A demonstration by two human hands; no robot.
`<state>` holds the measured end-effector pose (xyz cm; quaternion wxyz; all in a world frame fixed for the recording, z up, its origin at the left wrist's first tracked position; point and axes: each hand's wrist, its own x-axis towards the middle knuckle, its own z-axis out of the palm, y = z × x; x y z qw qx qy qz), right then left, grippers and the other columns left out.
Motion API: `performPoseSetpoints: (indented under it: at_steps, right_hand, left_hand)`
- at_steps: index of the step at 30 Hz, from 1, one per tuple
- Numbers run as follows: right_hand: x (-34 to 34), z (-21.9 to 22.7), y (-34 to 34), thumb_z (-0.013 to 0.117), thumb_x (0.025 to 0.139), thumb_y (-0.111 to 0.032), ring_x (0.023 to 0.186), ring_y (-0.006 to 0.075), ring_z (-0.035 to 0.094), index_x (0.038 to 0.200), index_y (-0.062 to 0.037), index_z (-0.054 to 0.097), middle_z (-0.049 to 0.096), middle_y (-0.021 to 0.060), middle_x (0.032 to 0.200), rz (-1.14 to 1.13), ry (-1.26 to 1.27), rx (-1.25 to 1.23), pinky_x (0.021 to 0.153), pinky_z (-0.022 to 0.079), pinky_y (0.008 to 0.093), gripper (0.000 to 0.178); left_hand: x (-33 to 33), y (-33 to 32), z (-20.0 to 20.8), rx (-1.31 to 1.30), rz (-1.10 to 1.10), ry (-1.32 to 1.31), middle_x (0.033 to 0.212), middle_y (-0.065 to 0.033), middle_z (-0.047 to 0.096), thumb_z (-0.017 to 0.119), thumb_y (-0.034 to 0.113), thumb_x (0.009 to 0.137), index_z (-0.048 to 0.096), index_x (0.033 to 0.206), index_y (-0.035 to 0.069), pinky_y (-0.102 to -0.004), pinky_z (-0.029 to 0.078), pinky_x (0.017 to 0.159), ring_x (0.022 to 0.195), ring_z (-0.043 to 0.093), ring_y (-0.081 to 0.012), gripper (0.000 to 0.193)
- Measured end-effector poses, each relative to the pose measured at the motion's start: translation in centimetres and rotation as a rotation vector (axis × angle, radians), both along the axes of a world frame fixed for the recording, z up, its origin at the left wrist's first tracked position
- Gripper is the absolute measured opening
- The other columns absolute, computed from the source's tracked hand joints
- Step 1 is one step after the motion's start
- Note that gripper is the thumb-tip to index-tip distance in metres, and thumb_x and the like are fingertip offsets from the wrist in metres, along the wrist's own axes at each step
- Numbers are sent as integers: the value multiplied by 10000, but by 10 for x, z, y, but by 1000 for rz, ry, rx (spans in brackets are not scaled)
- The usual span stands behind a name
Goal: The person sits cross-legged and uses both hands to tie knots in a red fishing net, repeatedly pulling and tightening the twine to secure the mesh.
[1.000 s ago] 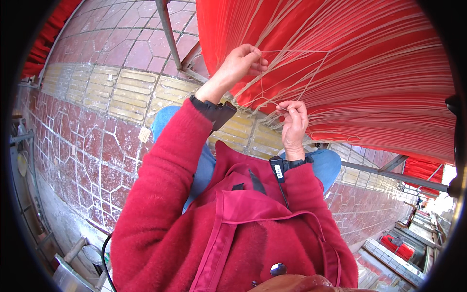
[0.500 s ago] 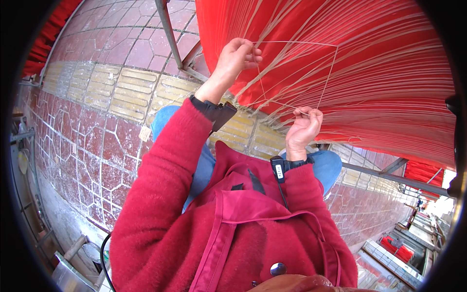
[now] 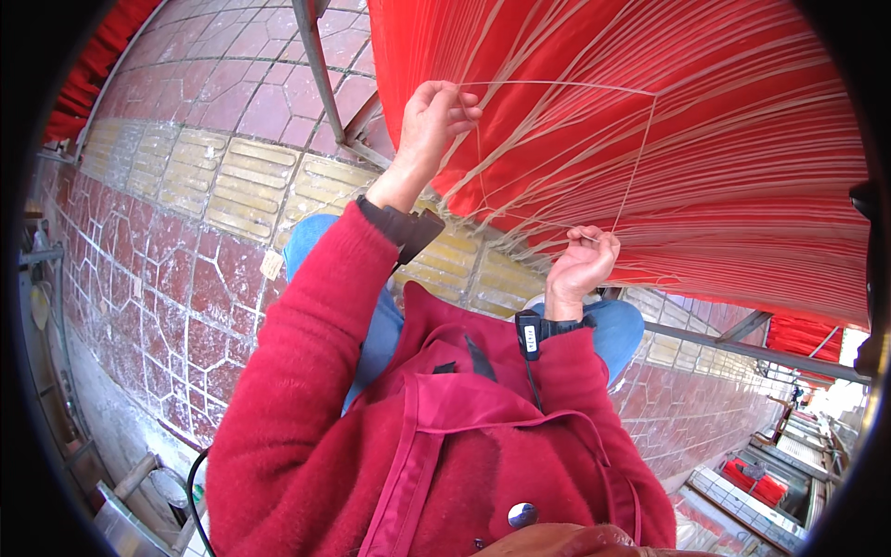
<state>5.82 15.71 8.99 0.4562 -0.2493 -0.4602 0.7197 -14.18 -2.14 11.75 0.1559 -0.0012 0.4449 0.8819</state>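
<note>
Pale thread (image 3: 655, 95), stretched in an angular span at the upper centre of the frame, over a red cloth (image 3: 397, 46) covered with fanned pale strands (image 3: 742, 176). The left hand (image 3: 427, 121), in the upper centre, has its thumb and forefinger pinched together on the thread; the other fingers are loosely curled. The right hand (image 3: 577, 269), lower and right of centre, has its palm turned up and its fingertips closed on the thread too, though the exact contact is too small to see.

From the left fingertips the thread runs nearly level to a sharp corner on the right, then slants down to the right fingertips. The span lies above and to the right of the left grip, and above the right one. A fainter line drops from the left hand toward the cloth's lower edge; whether it is the same thread, I cannot tell.

The step in hand appears to be holding the thread drawn out between two pinches. Done well, it calls for a light, even pull from both sides, enough to keep the line straight. A jerk could snap it, and slack could let it tangle among the neighbouring strands.
</note>
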Motion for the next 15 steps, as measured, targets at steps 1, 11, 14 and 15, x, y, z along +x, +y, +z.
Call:
performPoseSetpoints:
  at_steps: [1,11,14,15]
  right_hand:
    - [1,-1,0,450,937,-201,753,206,553,941,-80,467,573,86,828,-7,1,-10,698,461,342,122]
    - [11,-5,-1,456,934,-191,729,206,560,951,-72,477,583,92,818,33,-22,1,684,472,339,122]
    - [10,-12,-12,457,935,-192,723,207,566,953,-68,481,590,99,807,82,-23,-14,678,474,335,127]
    - [11,-13,-15,461,938,-176,728,205,569,951,-70,484,594,102,806,105,-19,-9,681,474,331,109]
  left_hand:
    - [0,0,0,8,1,1,983,-135,649,508,208,980,511,1061,24,-323,565,746,846,674,-204,202]
    - [-3,0,-3,32,68,1,980,-132,643,521,229,985,497,1075,23,-326,565,745,835,668,-204,226]
    - [-4,-1,-4,54,111,-11,977,-130,640,523,223,985,494,1069,28,-336,570,749,835,669,-210,214]
    - [-4,-2,-4,61,123,-4,976,-129,639,521,221,986,494,1066,32,-338,571,751,835,670,-211,207]
